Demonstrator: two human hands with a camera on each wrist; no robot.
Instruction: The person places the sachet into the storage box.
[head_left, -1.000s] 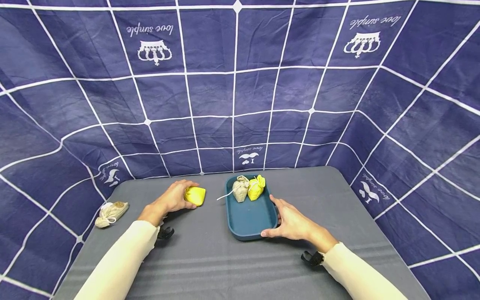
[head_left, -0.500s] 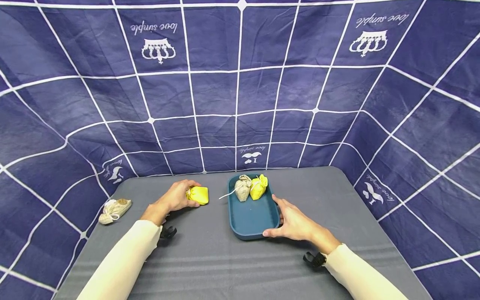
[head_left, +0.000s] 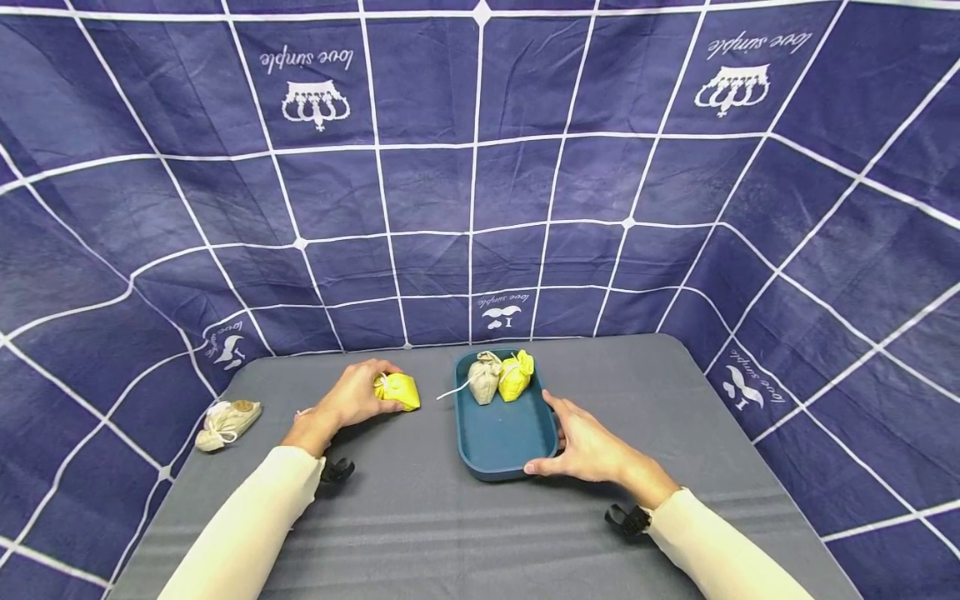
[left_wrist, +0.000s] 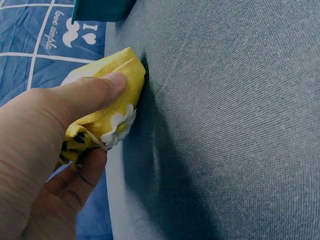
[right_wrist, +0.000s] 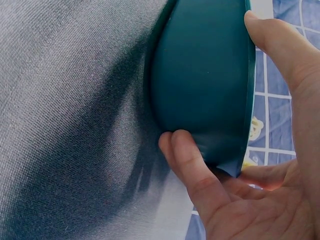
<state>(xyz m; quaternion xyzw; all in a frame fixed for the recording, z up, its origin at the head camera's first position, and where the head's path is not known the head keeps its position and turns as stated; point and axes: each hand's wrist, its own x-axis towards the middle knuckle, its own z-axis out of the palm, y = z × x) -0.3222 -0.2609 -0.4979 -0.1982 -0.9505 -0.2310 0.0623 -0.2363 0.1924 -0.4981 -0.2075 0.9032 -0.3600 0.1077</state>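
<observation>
A yellow cloth pouch is lying in the grasp of a person's left hand, on the left part of a grey table. The thumb is pressing on one face of it while the other fingers are curling around the neck, so the hand is pinching it. The left wrist view is showing a white flower-shaped trim near that neck; whether the pouch's underside is touching the table cannot be told.

To its right, well apart, a dark blue tray with rounded corners is resting on the table. The right hand is gripping its right side near the closer corner, with thumb and fingers spread wide: the thumb is touching the rim and the fingertips are bending against the outer wall.

Inside the tray, at the far end, a beige pouch and a second yellow pouch are sitting side by side, beige on the left, its white cord trailing over the left rim.

Near the table's left edge, another beige pouch is lying on its side. Cream sleeves are covering both forearms. Behind everything, a navy cloth with white grid lines is hanging.
</observation>
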